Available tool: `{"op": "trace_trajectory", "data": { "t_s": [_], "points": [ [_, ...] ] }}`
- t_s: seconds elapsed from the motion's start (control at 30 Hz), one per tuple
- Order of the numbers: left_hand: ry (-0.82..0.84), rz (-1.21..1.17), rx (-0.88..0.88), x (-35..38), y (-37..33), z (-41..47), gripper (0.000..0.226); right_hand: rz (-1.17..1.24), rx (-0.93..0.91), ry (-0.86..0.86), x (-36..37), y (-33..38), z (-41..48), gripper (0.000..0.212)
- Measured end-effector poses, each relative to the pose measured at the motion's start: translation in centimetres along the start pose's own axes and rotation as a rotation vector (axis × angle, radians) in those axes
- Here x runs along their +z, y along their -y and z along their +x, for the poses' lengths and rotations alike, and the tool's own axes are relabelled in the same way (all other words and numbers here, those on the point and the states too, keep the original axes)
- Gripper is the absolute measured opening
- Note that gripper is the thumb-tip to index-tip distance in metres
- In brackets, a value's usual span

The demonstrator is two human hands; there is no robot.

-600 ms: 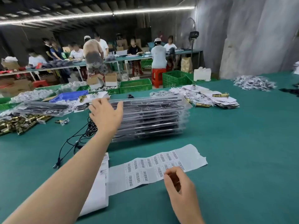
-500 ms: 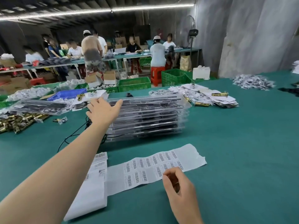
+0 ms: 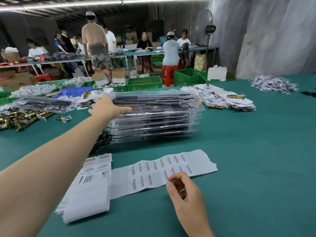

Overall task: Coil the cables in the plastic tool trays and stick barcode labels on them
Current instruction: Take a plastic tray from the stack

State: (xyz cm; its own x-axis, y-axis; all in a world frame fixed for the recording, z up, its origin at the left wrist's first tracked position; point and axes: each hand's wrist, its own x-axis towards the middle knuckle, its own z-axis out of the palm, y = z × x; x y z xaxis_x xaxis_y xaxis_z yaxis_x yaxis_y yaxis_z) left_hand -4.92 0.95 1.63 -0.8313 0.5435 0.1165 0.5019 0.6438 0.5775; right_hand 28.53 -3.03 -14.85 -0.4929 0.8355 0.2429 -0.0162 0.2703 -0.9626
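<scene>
Closest to me, low in the frame right of centre, my right hand has its fingers curled in, thumb and forefinger tips meeting at the near edge of the barcode label strip. I cannot tell whether they have actually pinched a label. The strip lies flat on the green table, running from centre up to the right, its far end torn ragged. Touching its left end, at lower left, is a folded stack of label sheets, partly under my left forearm. That arm crosses the frame from the lower left up to the centre, and my left hand is spread open with the fingers straight. It lies against the top left corner of the stack of clear plastic tool trays in mid-frame, thumb resting along the top tray and gripping nothing. A tangle of black cables spills out at the stack's lower left corner onto the table. Further left lie brass fittings and a second, lower pile of trays, with a blue bin just behind. Right of the main stack sits a heap of papers with brass pieces on it, and at upper right a mound of small packets. Beyond the table edge stand green crates and a red stool, with people working at a long bench across the top of the frame.
</scene>
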Motion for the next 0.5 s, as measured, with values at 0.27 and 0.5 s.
{"op": "trace_trajectory", "data": {
  "t_s": [0.27, 0.5],
  "points": [
    [-0.008, -0.084, 0.007, -1.8, -1.5, 0.1, 0.135, -0.012, 0.026, 0.013, 0.0, -0.5, 0.2, 0.007],
    [0.155, -0.468, -0.14, -4.7, -0.4, 0.9, 0.08, 0.0, 0.028, 0.04, 0.0, -0.6, 0.3, 0.012]
  ]
}}
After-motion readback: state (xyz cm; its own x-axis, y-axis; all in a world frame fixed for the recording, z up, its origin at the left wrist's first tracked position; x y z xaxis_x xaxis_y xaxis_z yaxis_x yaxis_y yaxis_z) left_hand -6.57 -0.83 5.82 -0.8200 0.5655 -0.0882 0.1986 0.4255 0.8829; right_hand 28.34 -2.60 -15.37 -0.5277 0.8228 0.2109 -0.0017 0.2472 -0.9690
